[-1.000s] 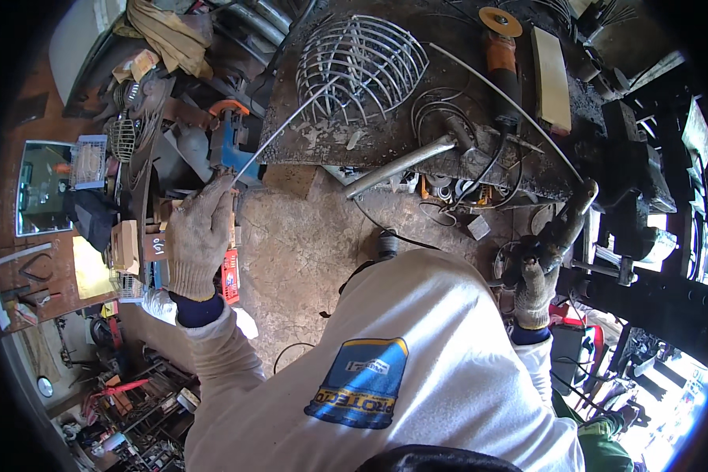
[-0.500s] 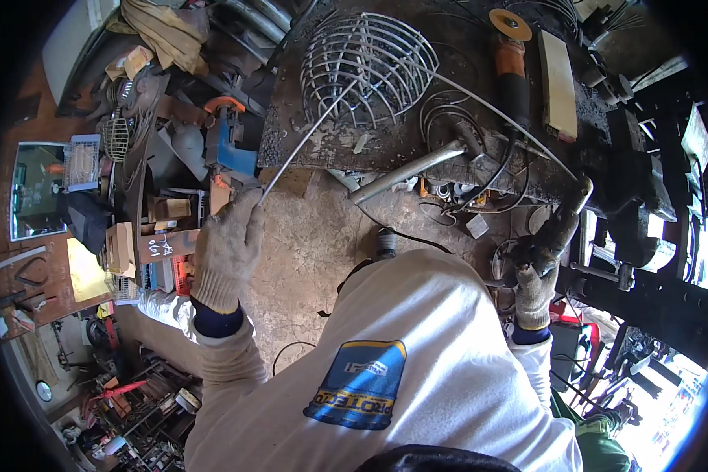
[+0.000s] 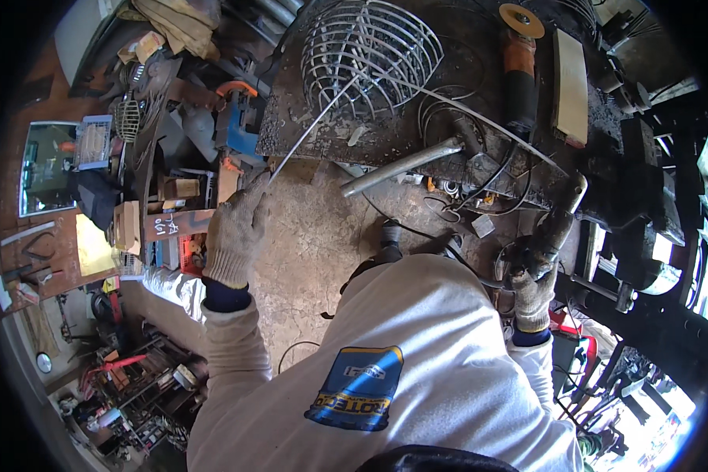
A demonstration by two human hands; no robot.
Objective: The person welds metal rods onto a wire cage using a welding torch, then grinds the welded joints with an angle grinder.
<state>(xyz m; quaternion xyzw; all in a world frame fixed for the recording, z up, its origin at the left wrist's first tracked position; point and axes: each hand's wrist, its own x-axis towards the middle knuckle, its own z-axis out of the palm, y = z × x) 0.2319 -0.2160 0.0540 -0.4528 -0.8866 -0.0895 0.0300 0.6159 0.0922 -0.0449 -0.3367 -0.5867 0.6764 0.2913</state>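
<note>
A rounded cage of bent metal rods (image 3: pixel 370 59) sits on the dark worktable. My left hand (image 3: pixel 237 228), in a pale knit glove, is closed on a thin metal rod (image 3: pixel 311 130) whose far end reaches the cage. My gloved right hand (image 3: pixel 533 287) is closed around a dark electrode holder (image 3: pixel 557 236). From its tip a long welding electrode (image 3: pixel 495 123) slants up and left to the cage. The two rods come close together at the cage's near side; whether they touch cannot be made out.
An angle grinder (image 3: pixel 519 71) with a tan disc and a pale wooden block (image 3: pixel 569 86) lie right of the cage. A hammer-like tool with a pipe handle (image 3: pixel 401 167) juts over the table's near edge. Cables loop beside it. A blue clamp-like tool (image 3: pixel 237 130) is at left; a dark vise (image 3: pixel 645 197) stands at right.
The electrode's far end has moved left and inward over the cage, closer to the thin rod's end. The view has shifted slightly. Both hands keep their grips.
</note>
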